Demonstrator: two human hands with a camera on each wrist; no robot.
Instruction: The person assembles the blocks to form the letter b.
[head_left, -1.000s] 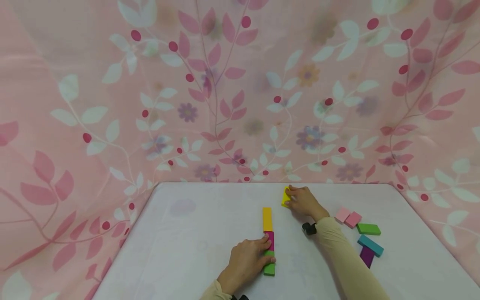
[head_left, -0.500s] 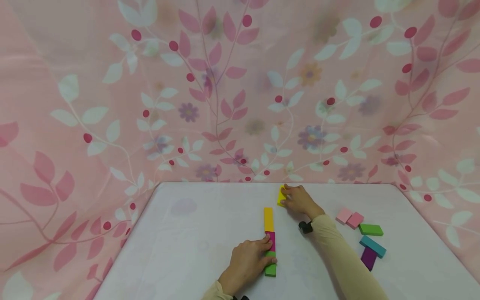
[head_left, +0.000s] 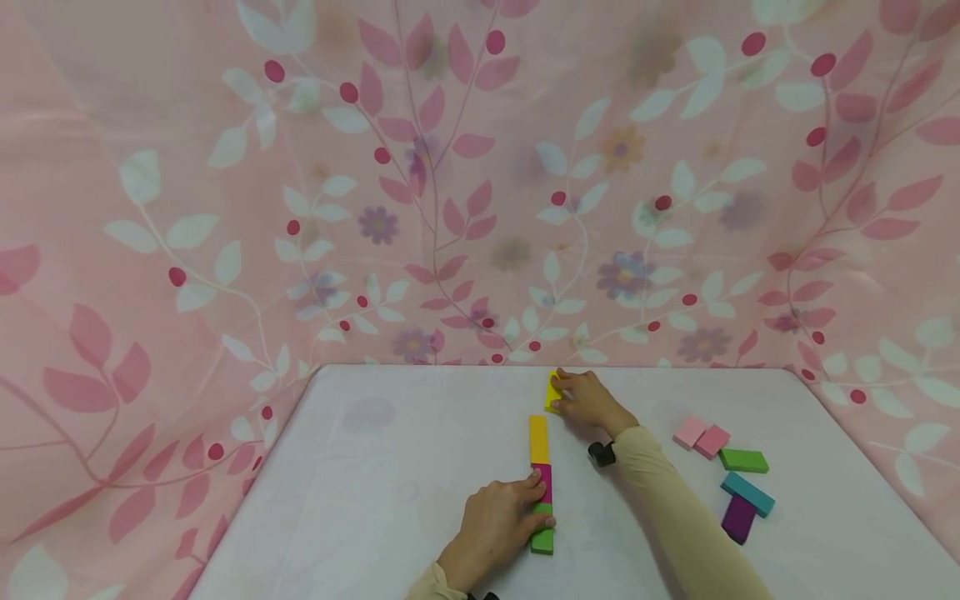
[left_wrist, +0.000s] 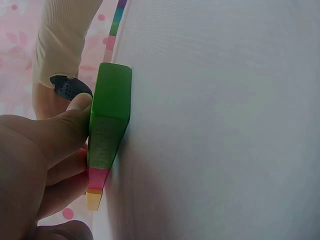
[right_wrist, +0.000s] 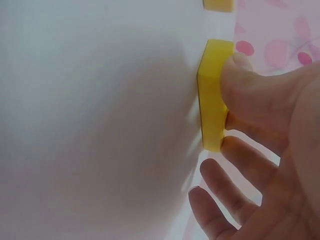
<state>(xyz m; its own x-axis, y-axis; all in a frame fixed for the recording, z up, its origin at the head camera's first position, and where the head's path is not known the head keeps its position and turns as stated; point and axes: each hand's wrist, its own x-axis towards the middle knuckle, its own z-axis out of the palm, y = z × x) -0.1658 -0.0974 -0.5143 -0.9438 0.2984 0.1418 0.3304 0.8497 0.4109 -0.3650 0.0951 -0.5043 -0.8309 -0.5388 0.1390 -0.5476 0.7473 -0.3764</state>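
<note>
A straight row of flat blocks lies on the white table: an orange block [head_left: 538,439] at the far end, then a magenta block [head_left: 546,485], then green [head_left: 542,542] at the near end. My left hand [head_left: 495,527] rests on this row, a fingertip on the magenta block and the thumb on the green part. In the left wrist view the thumb presses the top of the green block [left_wrist: 111,95]. Beyond the orange end, my right hand [head_left: 592,398] holds a yellow block [head_left: 552,392] flat near the table, thumb and fingers on it; its other fingers are spread in the right wrist view.
To the right lie two pink blocks [head_left: 712,442], a green block [head_left: 744,461], a teal block [head_left: 747,493] and a purple block [head_left: 738,518], the last two touching. A pink floral curtain [head_left: 480,183] hangs behind the table's far edge.
My right hand has brought the yellow block leftward along the far side, nearer to being in line with the row. The left hand stays in place on the row.
</note>
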